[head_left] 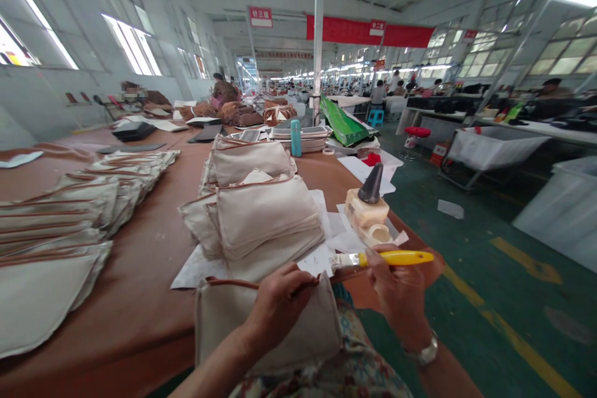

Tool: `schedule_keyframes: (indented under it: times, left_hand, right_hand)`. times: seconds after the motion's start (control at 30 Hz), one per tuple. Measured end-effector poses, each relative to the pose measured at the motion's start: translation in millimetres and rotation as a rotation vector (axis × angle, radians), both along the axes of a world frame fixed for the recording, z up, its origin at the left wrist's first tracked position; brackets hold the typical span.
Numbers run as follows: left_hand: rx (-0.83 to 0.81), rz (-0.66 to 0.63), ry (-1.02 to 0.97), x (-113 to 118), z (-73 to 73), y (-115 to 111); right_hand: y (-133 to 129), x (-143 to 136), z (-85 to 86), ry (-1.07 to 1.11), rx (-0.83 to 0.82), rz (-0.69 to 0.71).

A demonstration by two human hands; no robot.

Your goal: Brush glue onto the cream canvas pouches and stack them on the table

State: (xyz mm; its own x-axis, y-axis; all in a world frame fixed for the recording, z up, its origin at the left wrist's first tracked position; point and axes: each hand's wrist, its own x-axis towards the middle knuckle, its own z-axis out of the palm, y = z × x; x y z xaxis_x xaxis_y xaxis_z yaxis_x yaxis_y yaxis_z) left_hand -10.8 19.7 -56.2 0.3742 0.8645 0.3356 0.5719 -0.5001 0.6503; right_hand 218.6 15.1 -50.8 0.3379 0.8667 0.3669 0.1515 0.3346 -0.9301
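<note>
Right hand (396,292) — brush (410,257), left hand (278,300) — beige piece (308,333), container (364,211) nearby

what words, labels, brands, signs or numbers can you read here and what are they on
"针三组": red sign left of the pole
"针二组": red sign at the long red banner
Too small or blurred: distant banner, small far-right sign

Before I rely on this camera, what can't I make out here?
All in the head view:
- Trim under the left hand: hidden by its fingers.
- Lower part of the held panel: partly behind the left forearm.
- Bristle tips of the yellow brush: blurred against white paper.
- Contents of the stained container: hidden by its walls.
- Left-hand row of panels: cut off by the left edge.
</note>
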Motion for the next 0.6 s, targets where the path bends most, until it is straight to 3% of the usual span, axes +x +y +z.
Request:
schedule_keyframes:
  times: [0.13,0.23,0.43,0.5,0.6]
  left_hand:
    - [0.448,-0.139,0.097,2.3,0.6,-13.6]
    - [0.617,-0.165,0.185,4.9,4.0,-17.7]
    - [0.681,-0.222,0.214,4.3,8.3,-20.3]
    - [0.664,-0.228,0.232,2.9,6.3,-19.9]
    - [0.653,-0.211,0.235,1.8,1.3,-17.1]
  right_hand:
    - [-6.5,13.6,21.6,0.161,-0.02,0.029]
    - [-13.2,10.1,30.4,0.213,-0.066,0.14]
    - [-19.6,12.3,27.0,0.108,-0.235,0.398]
    - [-18.0,20.6,30.5,0.081,-0.231,0.376]
    - [-16.4,26.5,35.6,0.092,-0.191,0.234]
